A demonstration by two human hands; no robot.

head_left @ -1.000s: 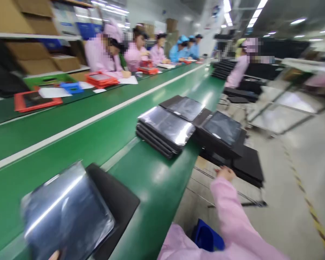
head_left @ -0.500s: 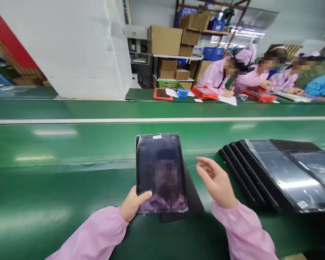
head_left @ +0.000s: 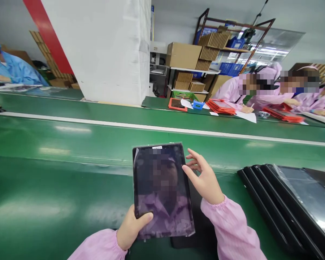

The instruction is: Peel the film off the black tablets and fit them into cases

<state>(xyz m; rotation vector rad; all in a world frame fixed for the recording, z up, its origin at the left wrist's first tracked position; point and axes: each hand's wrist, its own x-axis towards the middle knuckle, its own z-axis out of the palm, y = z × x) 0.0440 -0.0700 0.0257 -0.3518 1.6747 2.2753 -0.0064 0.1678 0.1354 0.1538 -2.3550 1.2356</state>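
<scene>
Green conveyor belt (head_left: 56,144) fills our view, with a white stripe (head_left: 162,129) along it; beyond stand a white pillar (head_left: 97,50) and a metal shelf (head_left: 191,72) of cardboard boxes (head_left: 182,55), with blue crates (head_left: 230,68) further right. Across the belt, 2 co-workers in pink smocks (head_left: 260,90) sit at a bench with stacks of red trays (head_left: 220,106), a blue box (head_left: 198,105) and sheets of paper (head_left: 245,116); 1 of them holds a pen over the paper; at far left, a co-worker in blue (head_left: 11,68) sits at the belt.

Our left hand (head_left: 132,227) grasps the tablet (head_left: 158,180) at its lower left edge, thumb laid across the film-covered screen, fingers curled out of sight beneath; our right hand (head_left: 203,178) is half open, fingers spread, its lowest fingertips (head_left: 185,169) touching the tablet's right edge. The tablet sits between our hands in clear film, its top edge tilted away from us, directly above a black case (head_left: 203,227) on the belt; just right lies a stack of black tablets (head_left: 284,206); a small white label (head_left: 157,147) sits on the tablet's top edge, its print too small to read.
</scene>
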